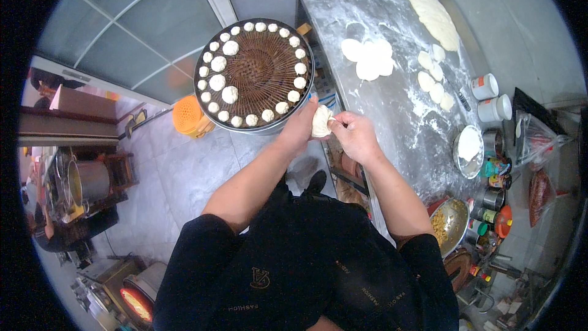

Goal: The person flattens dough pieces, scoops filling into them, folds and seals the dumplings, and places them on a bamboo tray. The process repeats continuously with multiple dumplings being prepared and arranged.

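A partly pleated dough bun point(322, 121) rests in my left hand point(299, 124), whose fingers curve around its side. With thumb and index finger my right hand point(354, 134) pinches the bun's edge. Just beyond my left hand is a round steamer tray point(262, 69) with a woven base; small buns point(300, 68) ring its rim and several larger buns point(217, 83) stand along its left side. On the floured metal worktable point(390, 115) lie overlapping flat dough rounds point(370, 59), several small dough pieces point(426, 81) and a long slab of dough point(433, 18).
A bowl of flour point(468, 149) and a metal bowl of yellowish filling point(448, 227) stand at the worktable's right side, near white tubs point(484, 86) and jars. An orange plastic basket point(187, 117) is below the tray's left edge. Far left, a large pot point(89, 183) shows.
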Demonstrator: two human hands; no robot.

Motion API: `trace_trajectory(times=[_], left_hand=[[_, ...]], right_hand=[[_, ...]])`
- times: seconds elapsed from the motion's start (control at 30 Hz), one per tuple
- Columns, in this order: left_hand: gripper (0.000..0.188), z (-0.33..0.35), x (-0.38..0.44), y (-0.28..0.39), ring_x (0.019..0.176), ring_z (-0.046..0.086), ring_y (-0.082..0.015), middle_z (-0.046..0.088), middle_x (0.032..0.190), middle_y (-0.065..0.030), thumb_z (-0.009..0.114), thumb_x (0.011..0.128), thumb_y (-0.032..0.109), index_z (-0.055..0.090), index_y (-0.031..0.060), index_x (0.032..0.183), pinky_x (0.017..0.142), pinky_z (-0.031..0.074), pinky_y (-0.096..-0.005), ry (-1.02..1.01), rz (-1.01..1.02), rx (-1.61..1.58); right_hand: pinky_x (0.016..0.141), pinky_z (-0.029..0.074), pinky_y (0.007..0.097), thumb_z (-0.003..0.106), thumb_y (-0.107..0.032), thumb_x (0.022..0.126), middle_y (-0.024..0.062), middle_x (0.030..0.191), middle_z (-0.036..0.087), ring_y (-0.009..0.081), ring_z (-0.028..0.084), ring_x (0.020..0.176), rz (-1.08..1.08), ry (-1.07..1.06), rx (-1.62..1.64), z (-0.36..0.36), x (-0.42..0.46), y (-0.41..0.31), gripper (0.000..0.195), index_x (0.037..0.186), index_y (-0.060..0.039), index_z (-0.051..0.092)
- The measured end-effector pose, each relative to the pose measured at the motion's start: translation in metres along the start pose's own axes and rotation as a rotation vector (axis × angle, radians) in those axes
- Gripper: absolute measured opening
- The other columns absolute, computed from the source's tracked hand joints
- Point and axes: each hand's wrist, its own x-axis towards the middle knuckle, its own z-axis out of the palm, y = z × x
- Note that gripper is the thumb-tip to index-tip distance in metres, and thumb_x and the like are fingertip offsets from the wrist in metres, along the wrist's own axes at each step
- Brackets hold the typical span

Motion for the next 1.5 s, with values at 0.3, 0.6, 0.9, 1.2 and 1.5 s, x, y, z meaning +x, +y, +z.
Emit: trace_trajectory(times=[0.3, 0.6, 0.9, 1.2, 1.5], left_hand=[[0.047, 0.002, -0.005, 0.018, 0.08, 0.068, -0.0169, 0.07, 0.096, -0.0066, 0.045, 0.111, 0.047, 0.064, 0.0044, 0.116, 0.066, 0.056, -0.0324, -0.09, 0.026, 0.163], [0.046, 0.017, 0.014, 0.007, 0.089, 0.068, -0.0164, 0.07, 0.103, -0.0064, 0.049, 0.111, 0.045, 0.065, 0.0031, 0.118, 0.079, 0.055, -0.0326, 0.023, 0.045, 0.105], [0.043, 0.021, 0.005, 0.009, 0.083, 0.063, -0.0123, 0.068, 0.091, -0.0019, 0.05, 0.111, 0.044, 0.068, 0.0061, 0.101, 0.077, 0.051, -0.0295, -0.144, 0.18, 0.121], [0.037, 0.018, 0.002, -0.003, 0.087, 0.067, -0.0159, 0.069, 0.102, -0.0052, 0.049, 0.111, 0.041, 0.064, 0.0078, 0.115, 0.076, 0.056, -0.0336, -0.062, 0.108, 0.099], [0.033, -0.034, -0.012, -0.015, 0.069, 0.06, -0.0066, 0.065, 0.088, 0.0033, 0.052, 0.11, 0.042, 0.064, 0.0113, 0.112, 0.051, 0.043, -0.0226, -0.109, 0.074, 0.218]], right_hand=[[0.083, 0.055, 0.0434, 0.071, -0.02, 0.092, 0.0183, 0.094, 0.072, 0.0348, 0.071, 0.089, 0.045, 0.068, 0.012, -0.004, 0.001, -0.002, 0.021, 0.1, -0.0014, 0.075], [0.081, 0.055, 0.0442, 0.072, -0.019, 0.09, 0.0177, 0.091, 0.071, 0.0359, 0.07, 0.089, -0.164, 0.269, -0.181, -0.007, -0.007, -0.014, 0.016, 0.096, -0.0041, 0.076], [0.081, 0.056, 0.0462, 0.072, -0.018, 0.09, 0.0146, 0.093, 0.071, 0.0368, 0.069, 0.09, -0.257, 0.141, -0.186, -0.023, -0.012, -0.017, 0.012, 0.092, -0.0068, 0.076], [0.079, 0.056, 0.045, 0.073, -0.02, 0.09, 0.0152, 0.091, 0.072, 0.0359, 0.07, 0.084, -0.358, 0.148, -0.329, -0.027, -0.017, -0.009, 0.018, 0.097, -0.0036, 0.074], [0.078, 0.056, 0.0451, 0.072, -0.022, 0.091, 0.016, 0.098, 0.07, 0.0373, 0.069, 0.085, -0.295, 0.002, -0.342, 0.01, 0.004, -0.02, 0.021, 0.101, -0.0039, 0.072]])
